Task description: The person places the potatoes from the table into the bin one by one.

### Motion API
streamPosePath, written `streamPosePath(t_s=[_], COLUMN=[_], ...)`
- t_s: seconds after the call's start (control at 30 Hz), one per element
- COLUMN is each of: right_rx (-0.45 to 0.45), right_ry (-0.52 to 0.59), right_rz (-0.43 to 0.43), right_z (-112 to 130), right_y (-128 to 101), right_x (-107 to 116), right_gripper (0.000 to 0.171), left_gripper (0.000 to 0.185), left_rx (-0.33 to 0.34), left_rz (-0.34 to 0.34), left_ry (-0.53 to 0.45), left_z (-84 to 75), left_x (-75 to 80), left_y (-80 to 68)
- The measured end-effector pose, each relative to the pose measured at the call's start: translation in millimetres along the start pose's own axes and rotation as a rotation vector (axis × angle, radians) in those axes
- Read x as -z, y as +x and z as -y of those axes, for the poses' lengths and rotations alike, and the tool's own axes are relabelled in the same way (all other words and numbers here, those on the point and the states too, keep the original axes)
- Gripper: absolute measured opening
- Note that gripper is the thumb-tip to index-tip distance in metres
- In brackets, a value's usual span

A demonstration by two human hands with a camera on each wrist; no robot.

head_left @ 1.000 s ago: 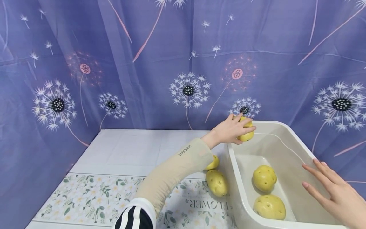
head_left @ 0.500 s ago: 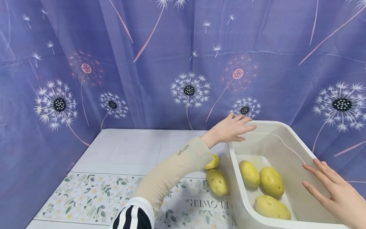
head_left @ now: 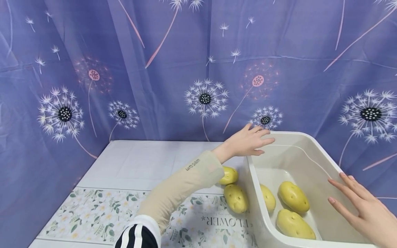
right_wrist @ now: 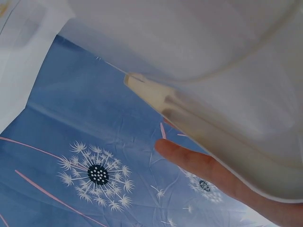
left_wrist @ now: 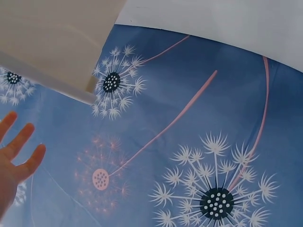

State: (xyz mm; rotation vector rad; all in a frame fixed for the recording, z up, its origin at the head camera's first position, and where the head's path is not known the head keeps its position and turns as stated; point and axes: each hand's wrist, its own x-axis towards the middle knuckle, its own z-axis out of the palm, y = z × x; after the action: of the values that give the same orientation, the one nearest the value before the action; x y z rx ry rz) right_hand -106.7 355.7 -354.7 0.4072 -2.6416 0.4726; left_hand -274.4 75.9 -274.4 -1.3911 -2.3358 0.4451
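Above the far left corner of the cream plastic bin (head_left: pixel 258 193), my left hand (head_left: pixel 249 140) hovers with its fingers spread and nothing in them. The left wrist view shows the fingers (left_wrist: pixel 29 161) apart, in front of the curtain. My right hand (head_left: pixel 363 206) lies at the bin's right rim, fingers fairly straight; in the right wrist view a finger (right_wrist: pixel 203 165) runs along the rim's outer side. Inside the bin lie a potato (head_left: pixel 294 197) in the middle, a second potato (head_left: pixel 294 224) nearer the front, and a third potato (head_left: pixel 268 198), partly hidden by the left wall.
Left of the bin, one potato (head_left: pixel 235 198) lies on the table, with another potato (head_left: pixel 228 175) behind it, partly covered by the left sleeve (head_left: pixel 186 186). A flowered strip (head_left: pixel 102 213) crosses the white table. A purple dandelion curtain (head_left: pixel 161 103) hangs behind and at left.
My left hand has let go of a potato, which dropped into the bin. The potatoes inside shifted, one towards the left wall. Then the left hand drew slightly back left. The right hand stayed put.
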Motion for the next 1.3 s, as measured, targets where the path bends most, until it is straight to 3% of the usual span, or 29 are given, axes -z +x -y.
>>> streamPosePath(t_s=[0.53,0.87,1.3], right_rx=[-0.005,-0.028,-0.019], right_ry=[-0.005,-0.002,0.004], right_rz=[-0.001,0.010,-0.008], right_z=[-0.3,1.9,1.3], right_y=[0.5,0.3,0.5], right_x=[-0.8,0.1,-1.2], right_gripper=[0.053,0.053,0.053], left_gripper=[0.043,0.042,0.038], left_rx=[-0.012,-0.019,-0.035], left_rz=[-0.108,-0.105,-0.245], left_ry=[0.073,0.043,0.123], left_z=[-1.3,-8.9,-10.8], left_x=[1.6,4.7,-3.4], left_y=[-24.9,-36.7,-56.1])
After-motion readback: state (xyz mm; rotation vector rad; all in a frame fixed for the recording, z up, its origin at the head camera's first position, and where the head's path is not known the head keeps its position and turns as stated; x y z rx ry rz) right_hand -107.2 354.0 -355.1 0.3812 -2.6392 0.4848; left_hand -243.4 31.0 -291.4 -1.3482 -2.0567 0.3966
